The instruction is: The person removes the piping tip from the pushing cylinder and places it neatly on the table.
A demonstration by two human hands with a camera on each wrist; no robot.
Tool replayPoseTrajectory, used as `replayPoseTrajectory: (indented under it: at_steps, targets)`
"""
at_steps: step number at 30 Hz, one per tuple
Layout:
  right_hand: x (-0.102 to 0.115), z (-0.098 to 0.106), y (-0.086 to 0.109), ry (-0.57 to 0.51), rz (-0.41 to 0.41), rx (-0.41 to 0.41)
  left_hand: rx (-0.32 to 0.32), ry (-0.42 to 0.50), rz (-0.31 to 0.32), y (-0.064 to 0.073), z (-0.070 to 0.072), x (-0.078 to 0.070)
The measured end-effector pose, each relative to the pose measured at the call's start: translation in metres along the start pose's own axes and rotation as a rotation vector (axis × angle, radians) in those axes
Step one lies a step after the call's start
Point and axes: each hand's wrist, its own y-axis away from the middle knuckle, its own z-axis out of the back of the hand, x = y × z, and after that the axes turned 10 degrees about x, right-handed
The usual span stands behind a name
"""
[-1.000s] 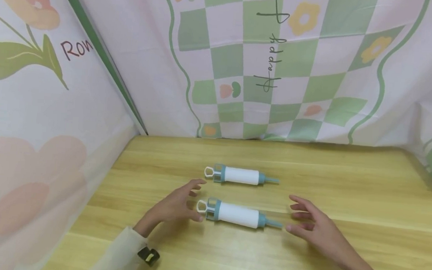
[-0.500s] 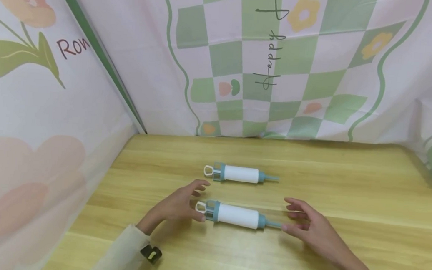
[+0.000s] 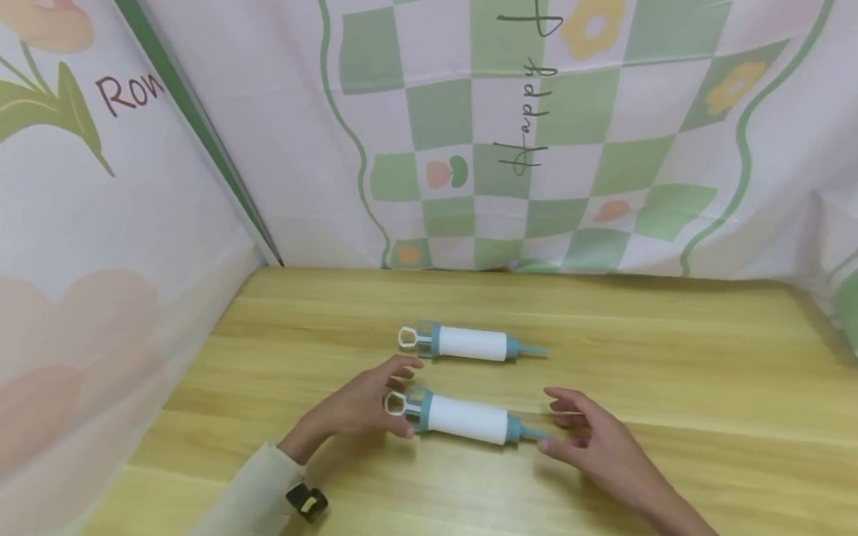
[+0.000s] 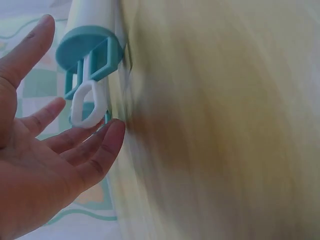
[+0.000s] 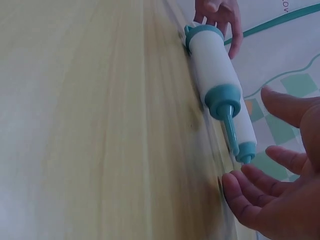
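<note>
Two syringe-shaped tools with white barrels, teal ends, white loop handles and thin teal nozzles lie side by side on the table. The nearer syringe lies between my hands; the farther syringe is behind it. My left hand is spread around the nearer one's loop handle, thumb and fingers apart on either side. At the other end, my right hand has its thumb tip right by the thin nozzle, its fingers loosely bent and parted. Neither hand grips anything.
The wooden table runs back to a hanging cloth with green checks and flowers. Another flowered cloth borders the left side. A dark strap-like device sits at the left sleeve.
My right hand has moved left, bringing its thumb to the nozzle. My left hand has shifted slightly right, farther around the loop handle. The head view has drifted a little.
</note>
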Motion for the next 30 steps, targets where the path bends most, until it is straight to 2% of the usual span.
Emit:
replayPoseTrajectory:
  at_steps: [7,14,22,30]
  targets:
    - [0.006,-0.008,-0.009,0.032,-0.047,-0.01,-0.023,0.028,-0.009,-0.006,-0.006,0.002]
    - [0.006,-0.017,-0.014,-0.007,-0.028,-0.021,-0.057,0.027,-0.023,-0.011,-0.011,0.001]
    - [0.005,-0.027,-0.018,0.014,-0.049,-0.065,-0.084,-0.004,-0.01,-0.012,-0.018,-0.005]
    - [0.01,-0.031,-0.022,0.025,-0.092,-0.071,-0.091,0.001,-0.012,-0.014,-0.023,-0.002]
